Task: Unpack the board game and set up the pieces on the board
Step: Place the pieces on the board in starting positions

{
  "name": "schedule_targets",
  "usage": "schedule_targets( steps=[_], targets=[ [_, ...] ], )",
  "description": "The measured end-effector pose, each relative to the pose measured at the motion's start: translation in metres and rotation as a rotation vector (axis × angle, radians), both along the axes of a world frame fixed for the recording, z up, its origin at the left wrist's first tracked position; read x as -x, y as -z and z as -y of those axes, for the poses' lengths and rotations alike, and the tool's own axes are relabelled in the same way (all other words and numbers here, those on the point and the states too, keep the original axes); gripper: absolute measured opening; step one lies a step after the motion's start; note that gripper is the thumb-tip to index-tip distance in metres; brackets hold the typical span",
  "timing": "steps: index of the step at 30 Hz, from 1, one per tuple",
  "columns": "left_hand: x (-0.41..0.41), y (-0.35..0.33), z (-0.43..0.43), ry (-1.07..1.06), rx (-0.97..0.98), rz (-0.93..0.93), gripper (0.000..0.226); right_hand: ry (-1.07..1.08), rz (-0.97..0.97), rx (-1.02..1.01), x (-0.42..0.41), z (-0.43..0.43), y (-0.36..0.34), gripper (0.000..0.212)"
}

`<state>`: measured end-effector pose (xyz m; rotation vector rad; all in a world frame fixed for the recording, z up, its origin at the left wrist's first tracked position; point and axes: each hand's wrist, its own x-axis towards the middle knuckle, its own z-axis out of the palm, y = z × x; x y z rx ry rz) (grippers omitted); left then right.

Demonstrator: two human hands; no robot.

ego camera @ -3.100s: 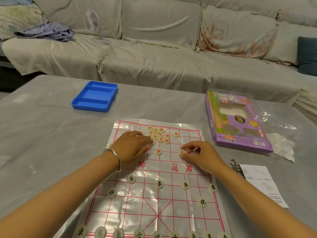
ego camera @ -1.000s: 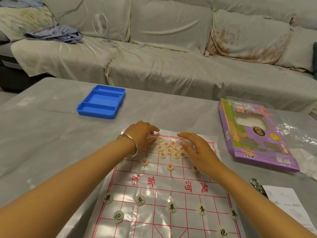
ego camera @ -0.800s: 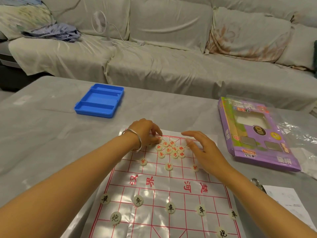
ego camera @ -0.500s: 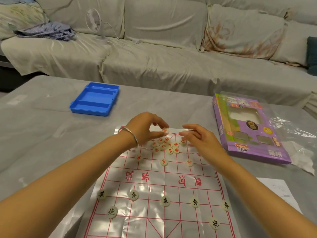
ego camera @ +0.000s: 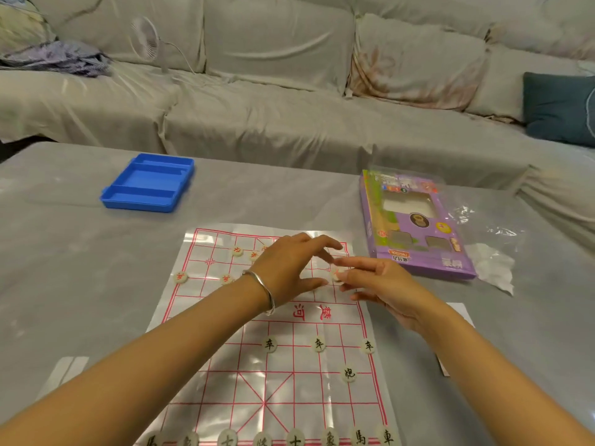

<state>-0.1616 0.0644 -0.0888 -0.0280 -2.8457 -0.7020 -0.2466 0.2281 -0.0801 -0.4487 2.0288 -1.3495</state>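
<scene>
So, nearest to me, a row of black-lettered pieces point(ego camera: 295, 441) lines the near edge of the board point(ego camera: 289, 397), a glossy sheet with a red grid lying flat on the grey surface point(ego camera: 80, 268). A little farther in, a single black piece point(ego camera: 349, 373) sits toward the right. Beyond it three more point(ego camera: 319, 344) sit in a line across, well apart from one another. Both my forearms reach over the board from the near corners.

Past the red characters at mid-board my hands come close together; I cannot tell whether they touch. My right hand point(ego camera: 383, 284) pinches a pale piece point(ego camera: 337, 274) between thumb and fingertips, near the board's right edge. The piece's face is too blurred to read. My left hand point(ego camera: 289, 265), with a silver bangle point(ego camera: 265, 292) on the wrist, hangs loose over the far half of the board. Its fingers are relaxed and point right, gripping nothing I can see.

To its left, red-lettered pieces point(ego camera: 227, 279) sit on the grid. Two lie in a row nearer me, one of them at the left border, and two more lie just beyond. What lies beneath the hand is hidden.

A white sheet of paper point(ego camera: 458, 312) lies right of the board, partly under my right forearm. Farther off on the right the purple game box point(ego camera: 415, 246) lies flat, with crumpled clear wrap point(ego camera: 483, 226) beside it. On the far left of the surface sits a blue tray point(ego camera: 148, 185) with compartments.

Beyond the surface runs a sofa point(ego camera: 273, 123) under a pale cover. It carries a small fan point(ego camera: 145, 38), a heap of clothes point(ego camera: 61, 57) at the left and a teal cushion point(ego camera: 560, 111) at the right.
</scene>
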Motion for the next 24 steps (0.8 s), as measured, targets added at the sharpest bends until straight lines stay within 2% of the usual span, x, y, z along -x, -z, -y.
schedule_targets(
  steps=[5,9,18,24],
  targets=[
    [0.002,0.021,0.010,-0.157,0.067,0.065,0.041,0.229,-0.134,-0.012,0.017,-0.020,0.011,0.014],
    [0.001,0.029,0.017,-0.222,0.076,0.056,0.036,0.231,-0.200,-0.113,0.016,-0.017,0.030,0.008],
    [-0.013,0.023,0.047,-0.329,0.023,-0.040,0.026,0.238,-0.190,-0.146,0.021,-0.010,0.047,0.003],
    [-0.023,0.023,0.061,-0.377,0.035,-0.030,0.026,0.204,-0.237,-0.168,0.020,-0.014,0.046,0.006]
  ],
)
